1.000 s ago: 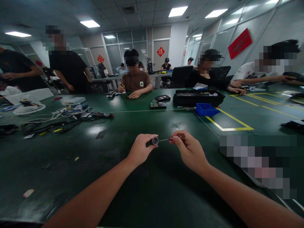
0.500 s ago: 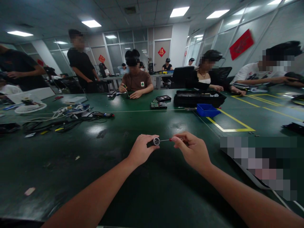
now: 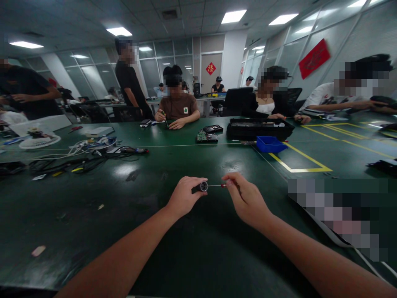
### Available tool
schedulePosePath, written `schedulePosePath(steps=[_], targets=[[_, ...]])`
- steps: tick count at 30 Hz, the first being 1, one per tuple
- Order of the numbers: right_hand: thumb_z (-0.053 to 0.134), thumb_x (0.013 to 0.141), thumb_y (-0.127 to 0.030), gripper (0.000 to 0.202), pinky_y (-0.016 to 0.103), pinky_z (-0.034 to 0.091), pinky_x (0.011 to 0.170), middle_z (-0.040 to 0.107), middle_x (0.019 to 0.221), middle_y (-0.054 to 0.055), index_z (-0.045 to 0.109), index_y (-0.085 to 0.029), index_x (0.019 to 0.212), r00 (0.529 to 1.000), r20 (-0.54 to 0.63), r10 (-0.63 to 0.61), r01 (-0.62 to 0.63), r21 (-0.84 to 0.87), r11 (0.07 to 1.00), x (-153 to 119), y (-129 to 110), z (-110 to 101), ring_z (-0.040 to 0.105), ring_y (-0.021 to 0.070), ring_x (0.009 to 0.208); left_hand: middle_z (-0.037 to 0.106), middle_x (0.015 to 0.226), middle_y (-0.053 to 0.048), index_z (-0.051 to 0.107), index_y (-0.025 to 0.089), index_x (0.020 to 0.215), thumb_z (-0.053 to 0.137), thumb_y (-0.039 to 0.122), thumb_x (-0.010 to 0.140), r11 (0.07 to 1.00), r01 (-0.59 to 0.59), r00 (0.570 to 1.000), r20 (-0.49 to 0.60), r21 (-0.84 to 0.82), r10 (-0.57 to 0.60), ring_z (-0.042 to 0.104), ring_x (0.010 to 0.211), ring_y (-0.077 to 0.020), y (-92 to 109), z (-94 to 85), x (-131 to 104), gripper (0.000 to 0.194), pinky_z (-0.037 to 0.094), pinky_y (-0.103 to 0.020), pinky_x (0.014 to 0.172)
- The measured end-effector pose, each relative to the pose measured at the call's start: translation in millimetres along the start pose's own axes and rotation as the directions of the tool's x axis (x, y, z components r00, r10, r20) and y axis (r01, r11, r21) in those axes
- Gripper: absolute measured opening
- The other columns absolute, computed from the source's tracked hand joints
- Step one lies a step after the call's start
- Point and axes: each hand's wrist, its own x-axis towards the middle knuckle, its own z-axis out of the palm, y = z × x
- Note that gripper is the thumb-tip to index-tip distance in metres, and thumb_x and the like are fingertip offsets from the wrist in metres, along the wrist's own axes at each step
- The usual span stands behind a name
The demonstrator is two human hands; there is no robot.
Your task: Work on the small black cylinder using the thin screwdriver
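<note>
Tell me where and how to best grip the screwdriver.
The screwdriver is probably best gripped by its red handle, from the right: its thin shaft lies roughly level, pointing left toward the round end of the dark cylinder in the left hand. The right hand already hides most of the handle.

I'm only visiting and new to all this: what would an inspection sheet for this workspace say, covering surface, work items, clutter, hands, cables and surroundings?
Surface: green table, yellow lines marked on its right side.
Work items: dark cylinder with a ringed end; screwdriver, shaft pointing at that end, contact unclear.
Clutter: blue bin, long black case, green circuit board, pale scrap.
Hands: left hand grips the cylinder; right hand holds the screwdriver's handle, mostly hidden.
Cables: black and white cables tangled at left.
Surroundings: co-workers seated opposite; red wall hangings.
</note>
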Motion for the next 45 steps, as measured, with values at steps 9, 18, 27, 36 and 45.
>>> schedulePosePath(steps=[9,18,27,36,45], targets=[[0.041,0.1,-0.03,0.017,0.031,0.043,0.06,0.063,0.078,0.0,0.057,-0.024,0.102,0.998,0.037,0.048,-0.053,0.129,0.99,-2,-1,-1,0.058,0.0169,0.064,0.069,0.12,-0.002,0.066,0.028,0.122,0.074,0.025,0.085,1.0,0.007,1.0,0.012,0.02,-0.007,0.06,0.113,-0.0245,-4,0.6,1,0.038,0.044,-0.045,0.102],[0.057,0.092,-0.045,0.025,0.044,0.056,0.083,0.067,0.085,0.006,0.061,-0.02,0.092,0.898,0.128,0.421,-0.361,0.761,0.539,14,27,14,0.067,0.0213,0.078,0.068,0.122,-0.002,0.064,0.028,0.124,0.071,0.025,0.088,0.998,-0.051,0.998,0.026,0.047,0.05,0.059,0.114,-0.0228,-5,-3.7,2,0.037,0.041,-0.043,0.104],[0.059,0.091,-0.049,0.029,0.039,0.056,0.077,0.067,0.084,0.005,0.063,-0.02,0.093,0.916,-0.024,0.401,-0.269,0.703,0.658,11,24,16,0.065,0.0196,0.076,0.068,0.124,-0.001,0.063,0.03,0.124,0.072,0.025,0.087,0.998,-0.044,0.999,0.014,0.053,0.043,0.057,0.119,-0.0228,-3,-3.5,2,0.038,0.033,-0.049,0.111],[0.057,0.094,-0.043,0.023,0.037,0.056,0.077,0.074,0.088,0.004,0.064,-0.023,0.104,0.988,0.034,0.151,-0.153,0.372,0.915,2,13,7,0.072,0.0217,0.085,0.069,0.121,0.0,0.065,0.031,0.121,0.073,0.024,0.086,0.994,-0.061,0.998,0.003,0.088,0.061,0.06,0.115,-0.0227,-7,-2.0,2,0.036,0.037,-0.048,0.106],[0.054,0.097,-0.043,0.025,0.038,0.057,0.079,0.075,0.092,0.006,0.063,-0.022,0.106,0.99,-0.065,0.128,-0.097,0.351,0.931,0,18,10,0.074,0.0219,0.087,0.069,0.121,0.0,0.064,0.03,0.123,0.074,0.028,0.086,0.998,-0.005,1.0,-0.001,0.064,0.006,0.059,0.114,-0.0232,-3,-2.3,2,0.038,0.037,-0.048,0.106]])
